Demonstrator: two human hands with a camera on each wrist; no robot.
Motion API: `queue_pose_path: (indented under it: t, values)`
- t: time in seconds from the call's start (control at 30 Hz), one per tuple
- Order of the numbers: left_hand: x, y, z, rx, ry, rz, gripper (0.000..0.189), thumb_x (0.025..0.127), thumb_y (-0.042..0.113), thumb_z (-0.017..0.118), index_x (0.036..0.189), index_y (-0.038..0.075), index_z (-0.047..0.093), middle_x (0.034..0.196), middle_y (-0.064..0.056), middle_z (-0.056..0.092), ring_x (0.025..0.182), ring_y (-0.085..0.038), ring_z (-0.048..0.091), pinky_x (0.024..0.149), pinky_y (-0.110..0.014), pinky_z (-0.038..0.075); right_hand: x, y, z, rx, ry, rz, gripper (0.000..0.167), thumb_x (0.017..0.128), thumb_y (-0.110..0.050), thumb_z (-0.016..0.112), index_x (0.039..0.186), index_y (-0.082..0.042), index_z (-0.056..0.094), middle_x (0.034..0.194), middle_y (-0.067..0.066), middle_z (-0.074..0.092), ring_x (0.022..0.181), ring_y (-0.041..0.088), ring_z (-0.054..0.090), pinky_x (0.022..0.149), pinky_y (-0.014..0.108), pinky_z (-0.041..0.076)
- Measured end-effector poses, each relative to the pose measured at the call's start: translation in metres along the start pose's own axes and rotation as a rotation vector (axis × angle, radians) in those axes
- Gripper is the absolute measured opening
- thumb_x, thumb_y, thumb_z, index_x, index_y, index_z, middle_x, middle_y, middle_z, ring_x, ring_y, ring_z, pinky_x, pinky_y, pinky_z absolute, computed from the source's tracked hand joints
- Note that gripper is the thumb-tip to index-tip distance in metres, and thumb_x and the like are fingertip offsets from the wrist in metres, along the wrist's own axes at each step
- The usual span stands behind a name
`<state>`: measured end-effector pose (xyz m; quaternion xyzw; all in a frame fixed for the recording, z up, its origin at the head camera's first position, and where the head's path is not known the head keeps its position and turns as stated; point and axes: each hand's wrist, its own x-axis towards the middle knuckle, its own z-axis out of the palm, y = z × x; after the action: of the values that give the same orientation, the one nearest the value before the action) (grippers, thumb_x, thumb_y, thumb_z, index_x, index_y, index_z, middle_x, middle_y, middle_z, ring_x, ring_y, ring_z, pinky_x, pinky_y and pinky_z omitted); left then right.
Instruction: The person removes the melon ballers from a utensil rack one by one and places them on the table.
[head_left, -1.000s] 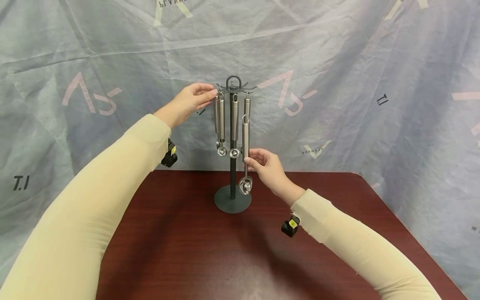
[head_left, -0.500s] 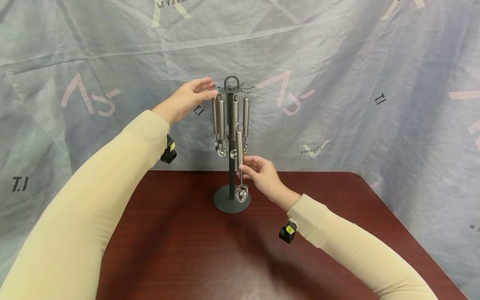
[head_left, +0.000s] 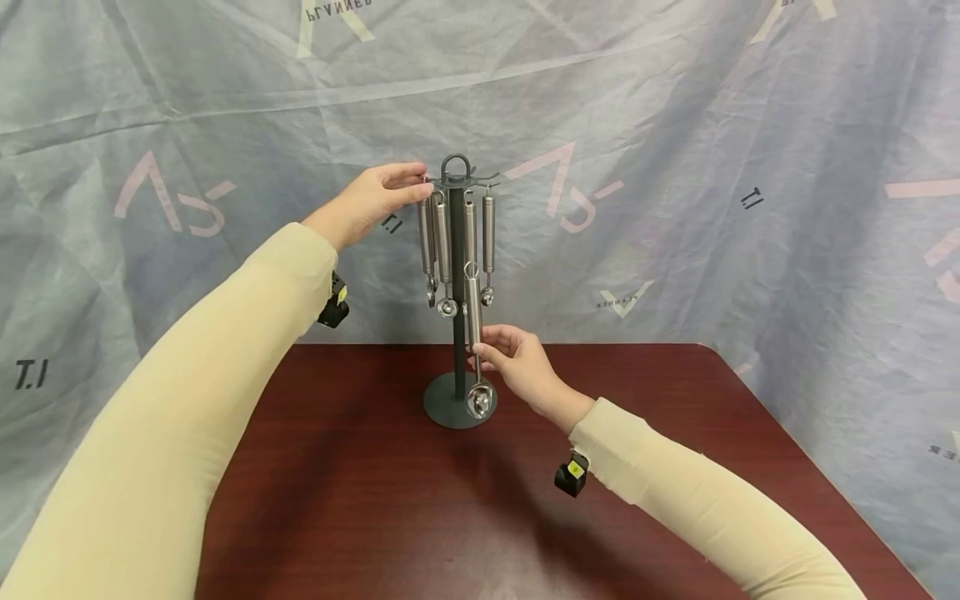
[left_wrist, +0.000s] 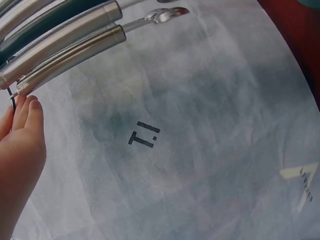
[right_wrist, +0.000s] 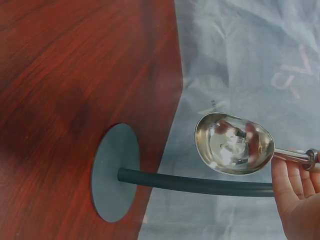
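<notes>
A steel measuring spoon point(head_left: 473, 312) with a thick handle and a ring at its top hangs upright, bowl down, from my right hand point(head_left: 523, 367), which pinches it low on the handle. Its deep oval bowl point(right_wrist: 235, 144) faces the camera in the right wrist view. Just behind it stands a dark grey utensil rack point(head_left: 459, 358) with hooks around its top. Several similar spoons, among them one at the right point(head_left: 489, 237), hang from those hooks. My left hand point(head_left: 375, 200) pinches the end of a left hook point(left_wrist: 12, 99), beside the hanging handles.
The rack's round base point(right_wrist: 112, 175) rests on a reddish-brown wooden table point(head_left: 360, 492). A grey printed cloth point(head_left: 675, 233) hangs close behind the table. Black wrist cameras point(head_left: 572, 475) sit under both sleeves.
My right hand has moved down and slightly left with the spoon, whose ring now sits lower in front of the rack. The rack top has turned a little; my left hand stays at its hook.
</notes>
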<state>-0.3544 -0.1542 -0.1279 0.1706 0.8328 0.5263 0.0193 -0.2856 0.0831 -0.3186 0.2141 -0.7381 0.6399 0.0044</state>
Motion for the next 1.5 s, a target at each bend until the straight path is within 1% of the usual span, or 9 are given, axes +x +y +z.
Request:
queue_pose_path:
  t: [0.17,0.27,0.43,0.6,0.77,0.97,1.27,1.4,1.5]
  values:
    - [-0.004,0.000,0.000,0.113,0.039,0.025,0.069,0.094,0.042,0.061,0.153,0.021,0.032,0.158,0.001,0.032,0.145,-0.017,0.029,0.121,-0.040,0.022,-0.003,0.005,0.001,-0.013,-0.004,0.017,0.027,0.094,-0.007,0.063,0.119,0.005,0.061,0.111,0.023,0.068,0.091,0.021,0.071,0.087,0.044,0.057]
    - [-0.004,0.000,0.001,0.123,0.053,0.034,0.068,0.093,0.043,0.062,0.152,0.022,0.034,0.157,0.001,0.034,0.144,-0.017,0.031,0.120,-0.041,0.023,-0.004,0.009,0.002,-0.004,-0.003,0.025,0.027,0.094,-0.007,0.063,0.118,0.006,0.061,0.109,0.023,0.068,0.091,0.022,0.072,0.088,0.047,0.056]
    - [-0.006,-0.002,0.000,0.128,0.077,0.056,0.063,0.095,0.041,0.060,0.150,0.020,0.038,0.154,-0.001,0.039,0.143,-0.017,0.035,0.120,-0.040,0.024,-0.006,0.016,0.005,0.017,-0.007,0.029,0.027,0.093,-0.005,0.063,0.117,0.008,0.061,0.109,0.025,0.068,0.088,0.021,0.072,0.084,0.039,0.058]
    - [-0.007,-0.003,-0.001,0.139,0.085,0.070,0.059,0.097,0.039,0.058,0.149,0.018,0.040,0.152,-0.002,0.042,0.140,-0.019,0.039,0.120,-0.040,0.025,-0.010,0.018,0.007,0.011,-0.012,0.023,0.027,0.094,-0.006,0.063,0.117,0.008,0.061,0.108,0.025,0.068,0.089,0.025,0.072,0.086,0.045,0.057]
    - [-0.007,-0.004,-0.003,0.132,0.091,0.080,0.058,0.097,0.038,0.058,0.148,0.016,0.042,0.151,-0.003,0.045,0.137,-0.020,0.043,0.119,-0.039,0.027,-0.013,0.018,0.010,0.018,-0.013,0.028,0.027,0.094,-0.006,0.063,0.117,0.008,0.061,0.108,0.025,0.068,0.089,0.025,0.072,0.086,0.046,0.057]
    - [-0.007,-0.005,-0.007,0.154,0.081,0.093,0.057,0.097,0.039,0.057,0.147,0.017,0.043,0.151,-0.001,0.043,0.138,-0.020,0.042,0.119,-0.040,0.028,-0.015,0.020,0.016,0.051,-0.001,0.047,0.025,0.093,-0.002,0.063,0.115,0.009,0.061,0.103,0.024,0.069,0.084,0.022,0.072,0.080,0.039,0.059]
    - [-0.008,-0.004,-0.007,0.156,0.104,0.093,0.055,0.097,0.038,0.058,0.146,0.016,0.046,0.150,-0.002,0.045,0.137,-0.019,0.043,0.117,-0.038,0.032,-0.024,0.028,0.025,0.107,0.005,0.114,0.023,0.091,-0.001,0.064,0.112,0.009,0.061,0.096,0.018,0.068,0.081,0.019,0.071,0.077,0.036,0.060]
    - [-0.008,-0.003,-0.005,0.206,0.120,0.104,0.055,0.097,0.040,0.058,0.145,0.016,0.047,0.149,-0.002,0.046,0.136,-0.019,0.044,0.115,-0.039,0.033,-0.028,0.033,0.030,0.126,0.028,0.142,0.024,0.090,0.001,0.065,0.111,0.011,0.061,0.096,0.017,0.066,0.081,0.015,0.069,0.077,0.038,0.060]
    - [-0.009,-0.002,-0.004,0.249,0.131,0.110,0.056,0.096,0.043,0.057,0.144,0.016,0.048,0.148,-0.002,0.047,0.135,-0.018,0.045,0.115,-0.041,0.034,-0.030,0.036,0.034,0.147,0.042,0.172,0.024,0.089,0.002,0.065,0.111,0.011,0.062,0.096,0.013,0.065,0.081,0.012,0.067,0.080,0.044,0.059]
